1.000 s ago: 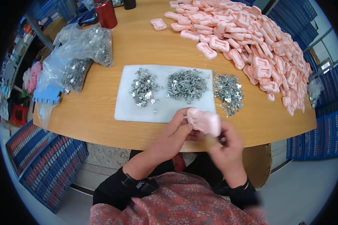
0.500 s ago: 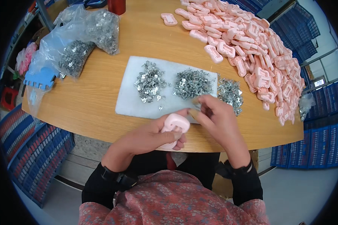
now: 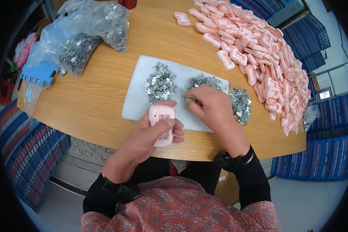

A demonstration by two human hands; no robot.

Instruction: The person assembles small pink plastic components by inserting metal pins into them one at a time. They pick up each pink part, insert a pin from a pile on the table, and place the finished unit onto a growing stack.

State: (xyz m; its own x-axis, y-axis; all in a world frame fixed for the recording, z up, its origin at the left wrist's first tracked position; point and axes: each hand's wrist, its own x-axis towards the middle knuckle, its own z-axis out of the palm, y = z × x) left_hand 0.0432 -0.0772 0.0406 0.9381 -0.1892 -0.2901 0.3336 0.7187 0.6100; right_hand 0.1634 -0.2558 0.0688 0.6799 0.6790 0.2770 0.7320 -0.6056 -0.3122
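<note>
My left hand (image 3: 141,129) holds a pink plastic casing (image 3: 156,116) above the table's near edge, with the thumb across its recessed, slotted side. My right hand (image 3: 212,106) is closed in a pinch over the white foam mat (image 3: 133,94). A bit of metal shows at its fingertips, apparently a small metal clip (image 3: 193,100); its shape is mostly hidden. Just beyond that hand, and partly covered by it, lies a heap of small metal clips (image 3: 205,80). A second heap of shiny metal pieces (image 3: 159,83) sits on the mat's left half.
Another pile of metal pieces (image 3: 239,105) lies off the mat's right edge. Pink casings (image 3: 266,62) form a large heap at the far right. Clear bags of metal parts (image 3: 110,25) stand at the far left, near a blue foam piece (image 3: 38,72). Blue racks (image 3: 309,156) flank the wooden table (image 3: 85,112).
My left hand has moved left, turning the casing so its slotted side shows. My right hand has shifted left and forward, away from the casing, over the mat.
</note>
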